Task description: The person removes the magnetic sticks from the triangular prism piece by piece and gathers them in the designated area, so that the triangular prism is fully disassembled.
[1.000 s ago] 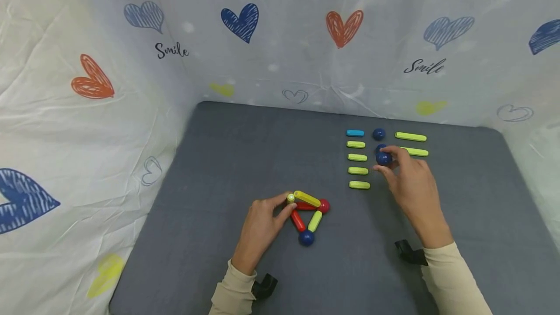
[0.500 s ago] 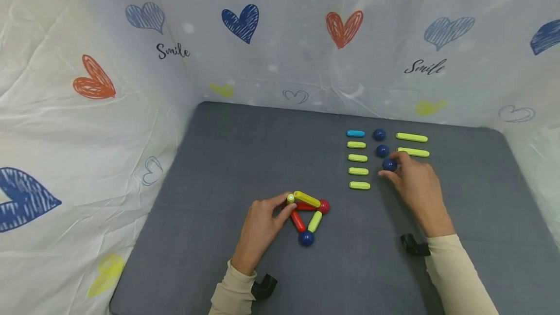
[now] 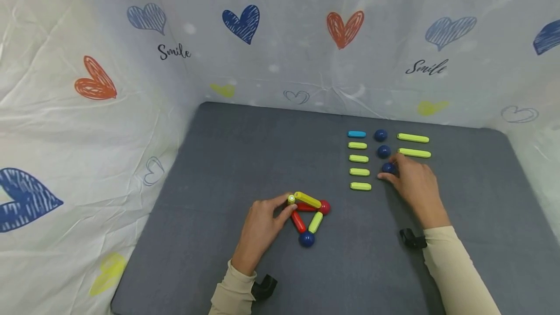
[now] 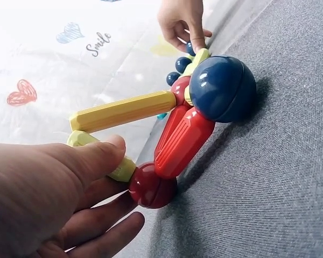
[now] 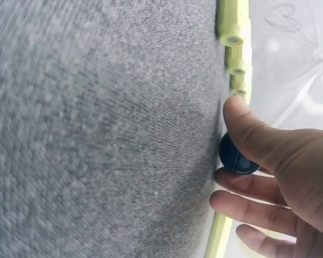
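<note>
My left hand (image 3: 261, 227) pinches an upright yellow-green rod (image 3: 291, 199) between thumb and index finger. That rod stands on a red ball (image 4: 151, 185), shown in the left wrist view. It belongs to a triangle of magnetic sticks and balls: red rods (image 3: 299, 221), a light green rod (image 3: 315, 222), a dark blue ball (image 3: 306, 239) and another red ball (image 3: 324, 206). A longer yellow rod (image 3: 307, 200) slants up from the second red ball to the top of the upright rod. My right hand (image 3: 413, 183) holds a loose blue ball (image 3: 387, 168) low at the table, thumb and index finger on either side.
Beyond the right hand, two blue balls (image 3: 383, 151) continue the line. Left of them runs a column of short green rods (image 3: 359, 172) headed by a blue rod (image 3: 356, 134). Two long green rods (image 3: 413, 152) lie to the right. A printed curtain (image 3: 288, 62) borders the grey table (image 3: 227, 159).
My right hand has brought its blue ball nearer, from overlapping the second ball to a spot in front of it. The left hand keeps its pinch on the upright rod.
</note>
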A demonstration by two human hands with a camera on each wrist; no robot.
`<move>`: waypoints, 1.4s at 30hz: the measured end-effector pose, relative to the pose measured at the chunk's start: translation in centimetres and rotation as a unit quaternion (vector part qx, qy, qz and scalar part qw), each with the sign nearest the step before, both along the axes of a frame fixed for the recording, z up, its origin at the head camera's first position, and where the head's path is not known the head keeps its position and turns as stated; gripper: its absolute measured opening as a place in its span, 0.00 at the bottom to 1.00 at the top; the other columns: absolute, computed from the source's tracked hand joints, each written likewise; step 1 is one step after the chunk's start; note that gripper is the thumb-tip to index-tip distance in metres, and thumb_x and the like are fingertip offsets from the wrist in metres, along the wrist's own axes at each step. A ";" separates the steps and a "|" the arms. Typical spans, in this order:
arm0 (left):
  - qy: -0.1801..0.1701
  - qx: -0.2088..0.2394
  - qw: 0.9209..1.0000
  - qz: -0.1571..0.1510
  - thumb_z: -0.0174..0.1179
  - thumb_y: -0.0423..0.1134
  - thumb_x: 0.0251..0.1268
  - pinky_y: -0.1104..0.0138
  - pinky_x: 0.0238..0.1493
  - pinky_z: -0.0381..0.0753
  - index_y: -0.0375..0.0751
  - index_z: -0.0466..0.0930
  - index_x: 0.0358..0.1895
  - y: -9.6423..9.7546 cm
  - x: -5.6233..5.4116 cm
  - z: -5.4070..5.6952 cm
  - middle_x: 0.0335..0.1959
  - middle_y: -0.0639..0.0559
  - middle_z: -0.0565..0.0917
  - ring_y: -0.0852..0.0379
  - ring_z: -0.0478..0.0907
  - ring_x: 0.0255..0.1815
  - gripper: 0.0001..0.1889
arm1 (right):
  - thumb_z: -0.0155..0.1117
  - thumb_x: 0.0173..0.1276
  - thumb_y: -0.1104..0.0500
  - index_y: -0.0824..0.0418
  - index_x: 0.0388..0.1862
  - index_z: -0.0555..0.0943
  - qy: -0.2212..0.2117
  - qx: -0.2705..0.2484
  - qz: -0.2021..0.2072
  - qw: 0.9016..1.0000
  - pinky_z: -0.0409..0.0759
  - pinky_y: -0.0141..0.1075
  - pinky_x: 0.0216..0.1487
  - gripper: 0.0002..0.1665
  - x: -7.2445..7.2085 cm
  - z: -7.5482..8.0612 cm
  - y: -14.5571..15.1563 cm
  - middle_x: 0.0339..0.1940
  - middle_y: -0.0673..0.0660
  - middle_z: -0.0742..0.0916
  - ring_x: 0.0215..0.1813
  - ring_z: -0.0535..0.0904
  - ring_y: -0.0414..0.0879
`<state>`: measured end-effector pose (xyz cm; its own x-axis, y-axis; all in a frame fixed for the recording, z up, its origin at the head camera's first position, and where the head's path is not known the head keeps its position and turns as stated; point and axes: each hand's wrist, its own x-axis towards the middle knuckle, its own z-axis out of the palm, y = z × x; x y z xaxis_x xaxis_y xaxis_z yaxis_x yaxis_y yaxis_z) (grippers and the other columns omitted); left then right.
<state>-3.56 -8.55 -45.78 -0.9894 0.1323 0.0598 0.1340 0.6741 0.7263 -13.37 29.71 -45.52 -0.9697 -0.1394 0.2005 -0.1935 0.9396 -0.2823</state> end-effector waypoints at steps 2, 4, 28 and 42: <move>-0.001 0.001 1.000 0.000 0.70 0.49 0.73 0.70 0.18 0.53 0.47 0.87 0.65 0.0 0.0 0.0 0.49 0.47 0.92 0.67 0.48 0.17 0.22 | 0.84 0.61 0.49 0.64 0.51 0.81 -0.003 0.003 -0.002 1.000 0.74 0.55 0.28 0.29 -0.1 -0.1 0.0 0.33 0.63 0.88 0.24 0.76 0.52; -0.003 0.001 1.000 0.000 0.70 0.50 0.73 0.70 0.18 0.53 0.48 0.87 0.65 0.0 0.0 0.0 0.47 0.47 0.92 0.67 0.48 0.17 0.22 | 0.84 0.61 0.49 0.65 0.50 0.81 -0.005 0.005 -0.003 1.000 0.74 0.55 0.29 0.29 -0.2 -0.1 0.0 0.33 0.63 0.88 0.24 0.76 0.52; -0.006 0.009 1.000 0.001 0.69 0.50 0.73 0.71 0.17 0.53 0.47 0.87 0.65 0.0 0.1 0.1 0.40 0.47 0.92 0.67 0.48 0.15 0.22 | 0.76 0.72 0.52 0.61 0.64 0.82 -0.081 -0.073 0.139 0.984 0.85 0.53 0.52 0.27 4.7 5.7 -10.9 0.57 0.58 0.87 0.53 0.86 0.55; 0.014 0.010 1.000 -0.009 0.69 0.48 0.73 0.71 0.16 0.62 0.48 0.87 0.65 -0.1 0.2 0.1 0.52 0.48 0.91 0.69 0.59 0.15 0.20 | 0.81 0.67 0.52 0.59 0.57 0.87 -0.074 -0.041 0.209 0.974 0.80 0.37 0.37 0.23 6.4 3.5 -16.3 0.44 0.52 0.87 0.35 0.77 0.40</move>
